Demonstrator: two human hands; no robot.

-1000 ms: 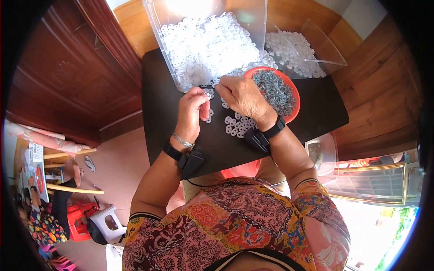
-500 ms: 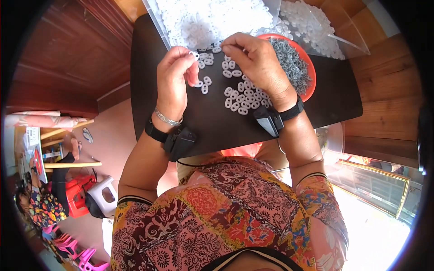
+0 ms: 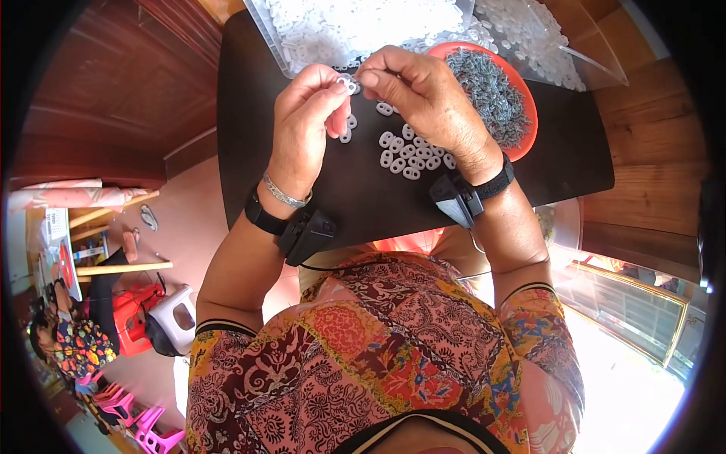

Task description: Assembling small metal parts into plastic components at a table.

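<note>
My left hand [image 3: 308,110] pinches a small white oval plastic piece with two holes [image 3: 347,85] between thumb and fingertips, above the dark table [image 3: 340,197]. Close against that piece are the fingertips of my right hand [image 3: 423,91], thumb and forefinger pressed together. Whatever they hold is too small to make out. Loose white two-hole pieces [image 3: 412,157] lie on the table below my right hand, and a few more show beside my left fingers. An orange-red bowl [image 3: 532,125] full of small grey metal parts [image 3: 488,98] stands just right of my right hand.
A clear plastic bin [image 3: 265,34] heaped with white pieces stands at the table's far side. Right of it, a clear container [image 3: 605,64] holds more whitish pieces. A person [image 3: 76,333] sits off to the left, near a red stool [image 3: 132,325].
My left hand has moved right and slightly up with the white piece. My right hand has shifted slightly up and left, so both sets of fingertips now meet.
</note>
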